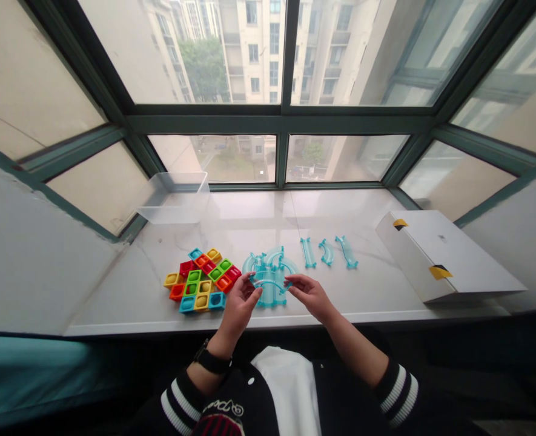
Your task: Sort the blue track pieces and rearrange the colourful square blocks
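Between my two hands is a curved, clear blue track piece (270, 283), pinched at both ends. The fingers of my left hand (241, 298) close on its left end, and those of my right hand (311, 295) close on its right end. Right behind and under it lies a pile of clear blue track pieces (272, 298), straight and curved, overlapping so that single pieces are hard to tell apart. Colourful blocks (203, 287) in red, yellow, green and blue, with round hollows, lie grouped beside my left hand.
Three separate track pieces, a straight one (308, 252), a short curved one (326, 252) and a longer one (346, 252), lie right of the pile. A clear plastic bin (177, 213) stands at the back left. A white box (453, 260) with yellow-black tabs sits right, on the marble sill (126, 309).
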The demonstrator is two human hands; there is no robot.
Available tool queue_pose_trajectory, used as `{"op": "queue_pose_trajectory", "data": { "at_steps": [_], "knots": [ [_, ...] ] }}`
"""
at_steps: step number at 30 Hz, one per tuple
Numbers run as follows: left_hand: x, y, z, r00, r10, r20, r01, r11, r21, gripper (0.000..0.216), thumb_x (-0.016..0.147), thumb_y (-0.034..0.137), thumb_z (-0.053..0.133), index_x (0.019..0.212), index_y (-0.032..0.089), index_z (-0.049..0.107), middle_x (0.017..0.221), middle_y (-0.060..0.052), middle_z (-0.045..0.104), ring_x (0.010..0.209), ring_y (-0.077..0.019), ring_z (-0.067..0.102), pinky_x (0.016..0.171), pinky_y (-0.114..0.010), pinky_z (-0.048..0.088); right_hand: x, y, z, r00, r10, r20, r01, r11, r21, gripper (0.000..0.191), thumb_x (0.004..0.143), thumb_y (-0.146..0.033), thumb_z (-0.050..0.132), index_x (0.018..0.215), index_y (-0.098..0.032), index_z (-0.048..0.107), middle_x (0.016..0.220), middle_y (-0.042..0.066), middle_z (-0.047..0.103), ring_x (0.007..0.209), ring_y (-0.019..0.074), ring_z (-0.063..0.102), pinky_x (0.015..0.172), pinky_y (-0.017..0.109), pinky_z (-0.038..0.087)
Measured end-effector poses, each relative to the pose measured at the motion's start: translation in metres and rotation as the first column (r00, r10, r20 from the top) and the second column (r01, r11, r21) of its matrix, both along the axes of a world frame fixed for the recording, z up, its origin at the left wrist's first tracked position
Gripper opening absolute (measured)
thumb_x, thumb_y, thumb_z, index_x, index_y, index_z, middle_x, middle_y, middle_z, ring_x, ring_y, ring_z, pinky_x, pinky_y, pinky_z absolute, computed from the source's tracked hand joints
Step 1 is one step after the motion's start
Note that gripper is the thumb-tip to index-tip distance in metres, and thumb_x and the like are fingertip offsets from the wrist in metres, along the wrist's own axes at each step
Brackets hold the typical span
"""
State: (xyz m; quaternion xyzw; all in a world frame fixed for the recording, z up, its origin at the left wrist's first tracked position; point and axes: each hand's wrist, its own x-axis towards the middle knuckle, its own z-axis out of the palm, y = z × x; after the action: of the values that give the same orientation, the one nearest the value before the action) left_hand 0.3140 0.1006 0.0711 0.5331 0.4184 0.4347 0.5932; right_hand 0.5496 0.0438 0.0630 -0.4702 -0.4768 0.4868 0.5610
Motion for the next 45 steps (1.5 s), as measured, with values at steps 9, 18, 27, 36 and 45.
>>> {"op": "queue_pose_trajectory", "data": {
  "at_steps": [9,18,27,36,45],
  "knots": [
    [0.003,-0.002,0.008,0.999,-0.053,-0.004,0.053,0.999,0.009,0.074,0.09,0.053,0.073,0.154,0.024,0.05,0.11,-0.006,0.068,0.095,-0.022,0.071,0.083,-0.037,0.062,0.009,-0.01,0.021,0.989,0.056,0.137,-0.071,0.991,0.109,0.026,0.091,-0.046,0.078,0.108,-0.026,0.08,0.102,0.007,0.072,0.096,0.0216,0.071,0.087,0.037,0.061],
    [0.011,-0.004,0.002,0.991,-0.128,0.047,0.129,0.991,-0.029,0.085,0.092,0.053,0.071,0.164,0.028,0.034,0.13,-0.013,0.07,0.099,-0.0221,0.072,0.083,-0.038,0.062,0.009,-0.017,0.03,0.92,-0.002,0.392,-0.074,0.981,0.177,0.012,0.094,-0.036,0.074,0.096,-0.025,0.078,0.092,0.005,0.072,0.086,0.0197,0.069,0.081,0.035,0.059],
    [0.031,-0.016,0.006,0.935,-0.344,-0.089,0.345,0.938,-0.005,0.053,0.093,0.043,0.072,0.143,0.029,0.062,0.153,-0.014,0.057,0.129,-0.0307,0.064,0.103,-0.046,0.058,0.019,-0.014,0.019,0.856,-0.209,0.474,0.095,0.963,0.253,0.009,0.096,-0.033,0.07,0.097,-0.027,0.077,0.092,0.004,0.072,0.086,0.021,0.07,0.081,0.036,0.059],
    [0.059,-0.013,-0.001,0.906,-0.41,-0.107,0.408,0.912,-0.044,0.063,0.09,0.044,0.075,0.149,0.029,0.059,0.156,-0.016,0.054,0.13,-0.0329,0.064,0.101,-0.047,0.059,0.034,-0.017,0.009,0.785,-0.284,0.551,0.154,0.95,0.27,0.009,0.096,-0.025,0.068,0.1,-0.027,0.075,0.095,0.004,0.072,0.089,0.0213,0.07,0.085,0.037,0.059],
    [0.114,0.014,0.0,0.841,-0.497,-0.216,0.521,0.85,0.074,0.058,0.091,0.045,0.072,0.145,0.026,0.061,0.151,-0.016,0.053,0.12,-0.0284,0.067,0.091,-0.041,0.061,0.076,-0.016,0.001,0.647,-0.433,0.628,0.283,0.9,0.33,0.008,0.095,-0.021,0.066,0.098,-0.025,0.073,0.093,0.004,0.071,0.087,0.0212,0.069,0.083,0.035,0.057]
  ]
}}
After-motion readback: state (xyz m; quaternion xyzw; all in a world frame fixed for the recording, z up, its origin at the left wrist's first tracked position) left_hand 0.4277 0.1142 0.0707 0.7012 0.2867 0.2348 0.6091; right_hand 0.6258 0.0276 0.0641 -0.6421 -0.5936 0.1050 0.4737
